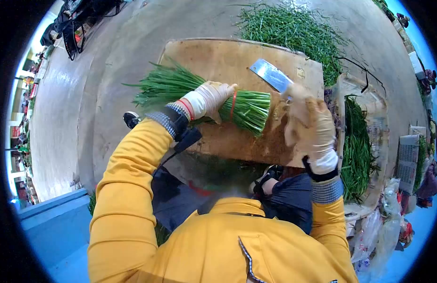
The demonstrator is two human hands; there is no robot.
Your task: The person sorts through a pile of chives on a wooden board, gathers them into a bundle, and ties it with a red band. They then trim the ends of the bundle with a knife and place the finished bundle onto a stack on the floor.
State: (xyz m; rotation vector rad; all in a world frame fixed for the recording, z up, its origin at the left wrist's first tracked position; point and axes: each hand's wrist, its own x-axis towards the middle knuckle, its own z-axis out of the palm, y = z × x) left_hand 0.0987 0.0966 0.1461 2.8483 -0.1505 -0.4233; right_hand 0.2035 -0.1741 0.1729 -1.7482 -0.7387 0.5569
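Note:
My gloved left hand [210,97] presses down on a bundle of green chives [180,87] tied with a red band, lying across a worn wooden cutting board [218,59]. The cut stem ends of the bundle [251,113] point right. My gloved right hand [309,123] grips the handle of a steel cleaver [271,74], whose blade is raised above the board just right of the stem ends.
A loose heap of chives [289,33] lies on the concrete ground beyond the board. A crate [374,118] at the right holds more chives [356,151]. Plastic bags [378,231] sit at lower right, a blue ledge [53,221] at lower left.

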